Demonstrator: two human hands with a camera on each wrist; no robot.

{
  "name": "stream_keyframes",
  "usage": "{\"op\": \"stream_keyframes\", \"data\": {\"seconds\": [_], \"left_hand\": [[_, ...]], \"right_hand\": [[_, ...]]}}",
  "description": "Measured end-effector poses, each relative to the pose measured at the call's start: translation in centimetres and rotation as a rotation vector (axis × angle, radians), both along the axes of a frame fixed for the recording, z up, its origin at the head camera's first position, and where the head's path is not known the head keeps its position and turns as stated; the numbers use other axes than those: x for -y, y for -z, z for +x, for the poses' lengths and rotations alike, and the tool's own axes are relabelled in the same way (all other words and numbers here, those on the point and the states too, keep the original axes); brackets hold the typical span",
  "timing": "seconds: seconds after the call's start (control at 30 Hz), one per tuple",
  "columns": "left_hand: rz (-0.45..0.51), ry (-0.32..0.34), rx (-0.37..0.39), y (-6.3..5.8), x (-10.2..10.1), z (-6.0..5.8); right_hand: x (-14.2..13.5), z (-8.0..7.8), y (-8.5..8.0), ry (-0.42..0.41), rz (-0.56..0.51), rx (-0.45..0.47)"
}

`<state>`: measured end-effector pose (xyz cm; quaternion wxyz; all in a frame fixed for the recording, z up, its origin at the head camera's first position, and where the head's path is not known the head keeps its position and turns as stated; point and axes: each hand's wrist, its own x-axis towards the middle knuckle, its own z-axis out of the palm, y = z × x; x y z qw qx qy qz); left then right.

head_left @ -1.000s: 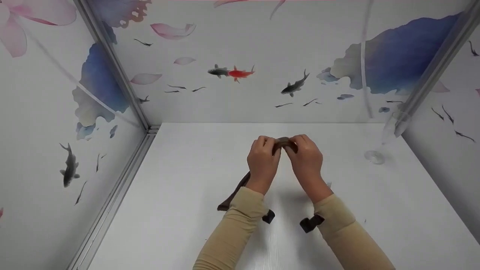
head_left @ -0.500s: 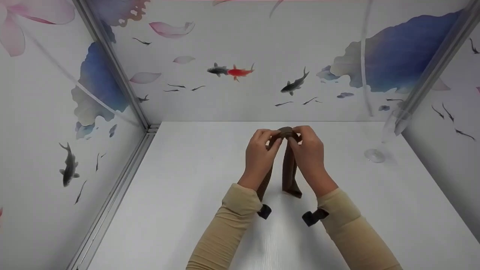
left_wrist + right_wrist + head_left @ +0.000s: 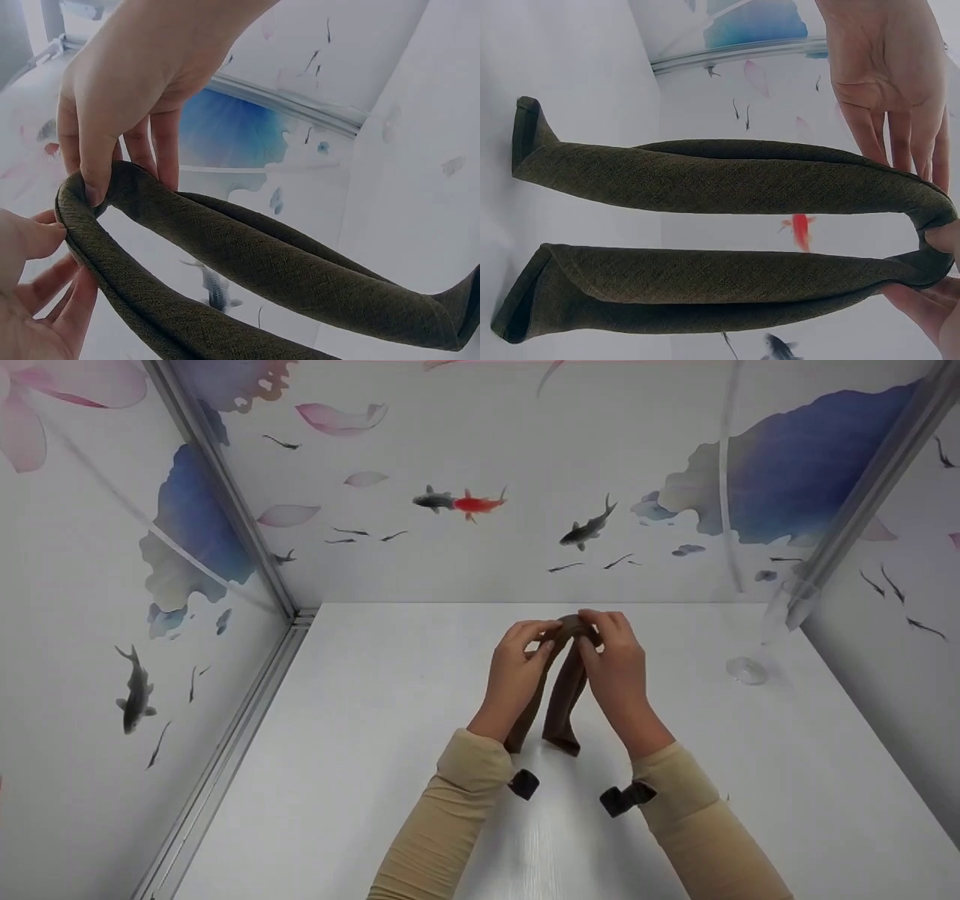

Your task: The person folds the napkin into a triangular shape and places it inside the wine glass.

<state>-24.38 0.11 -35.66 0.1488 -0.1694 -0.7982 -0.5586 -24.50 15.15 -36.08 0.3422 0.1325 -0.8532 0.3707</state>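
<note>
A long dark olive-brown cloth strip [image 3: 564, 701], folded lengthwise, is held at its bend in both hands. Its two ends hang down side by side over the white table. My left hand [image 3: 510, 671] pinches the left side of the bend between thumb and fingers. The right side is pinched by my right hand [image 3: 619, 675]. In the left wrist view, the fingers of both hands meet the cloth [image 3: 247, 255] near its curve. Rolled layers and flared, angled ends of the strip [image 3: 727, 176] show in the right wrist view.
A clear stemmed glass [image 3: 748, 670] stands upright at the back right of the white table [image 3: 375, 735]. White panels [image 3: 480, 570] printed with fish and petals enclose the back and sides, joined by metal rails [image 3: 225, 502].
Both hands have moved slightly up and away, and the right-hand tail of the cloth has come into view. In the last half second, the hanging ends have swung left.
</note>
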Motion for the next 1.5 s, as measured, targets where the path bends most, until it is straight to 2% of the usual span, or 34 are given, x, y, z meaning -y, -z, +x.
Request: {"op": "stream_keyframes", "data": {"seconds": [0.17, 0.3, 0.47, 0.73, 0.93, 1.17, 1.27, 1.5], "left_hand": [[0.031, 0.012, 0.009, -0.2, 0.0, -0.1], [0.059, 0.036, 0.033, -0.5, 0.2, -0.2], [0.043, 0.075, 0.067, -0.5, 0.5, -0.1], [0.048, 0.040, 0.093, 0.0, 0.6, 0.0], [0.068, 0.016, 0.068, -0.4, 0.5, 0.1], [0.074, 0.012, 0.078, -0.8, 0.2, 0.3], [0.093, 0.028, 0.089, -0.9, 0.2, 0.3], [0.175, 0.102, 0.174, -0.5, 1.0, 0.1]], "right_hand": [[0.2, 0.1, -0.1, -0.042, 0.040, -0.031], [0.2, 0.1, -0.5, -0.037, 0.018, -0.052], [0.0, 0.2, -0.8, -0.028, 0.010, -0.075], [0.0, 0.1, -0.5, -0.039, 0.011, -0.068], [0.2, 0.2, -0.3, -0.026, 0.016, -0.037], [0.3, 0.3, -0.3, -0.015, 0.051, -0.005], [0.2, 0.2, -0.5, -0.022, 0.080, -0.021], [0.1, -0.1, -1.1, -0.038, 0.098, -0.086]]}}
